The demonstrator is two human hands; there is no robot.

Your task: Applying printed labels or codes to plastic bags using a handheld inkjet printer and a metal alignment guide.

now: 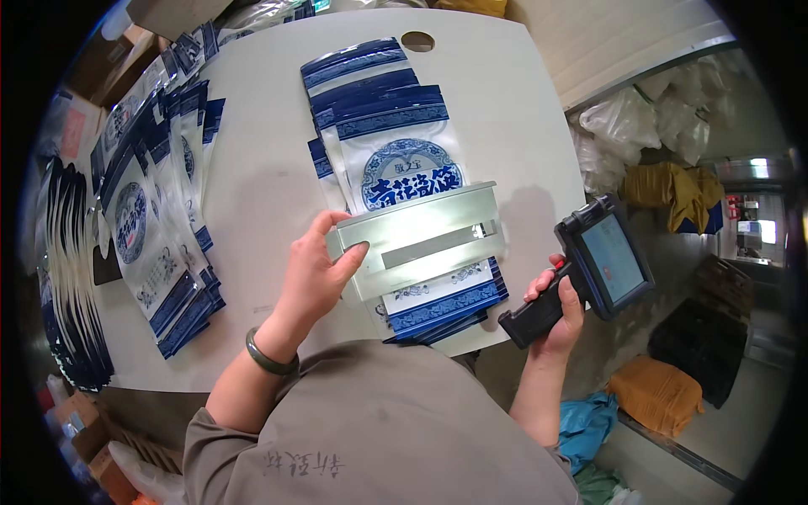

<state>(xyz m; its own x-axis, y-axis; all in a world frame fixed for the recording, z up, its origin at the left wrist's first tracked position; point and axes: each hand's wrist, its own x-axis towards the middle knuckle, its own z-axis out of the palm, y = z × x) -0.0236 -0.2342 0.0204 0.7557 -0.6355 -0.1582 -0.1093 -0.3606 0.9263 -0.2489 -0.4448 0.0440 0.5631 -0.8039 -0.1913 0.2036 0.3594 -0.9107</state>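
My left hand [313, 268] pinches the left end of a silvery metal guide plate [421, 220] with a long slot cut through it. The plate lies across the lower part of a stack of blue-and-white plastic packaging bags [394, 126]. Its thumb rests on top of the plate, and the other fingers are partly hidden at its edge. To the right of the stack, my right hand [559, 318] is wrapped round the black handle of a handheld inkjet printer [616, 259], apart from the plate. The printer has a lit screen and a red button by the thumb and fingers.
More blue-and-white bags [143, 219] lie fanned out on the left of the white table [261, 126], with a dense row of bags [67, 269] at its left edge. A round hole [417, 41] is at the back. Clear plastic sacks [623, 118] and an orange bundle [656, 394] are off to the right.
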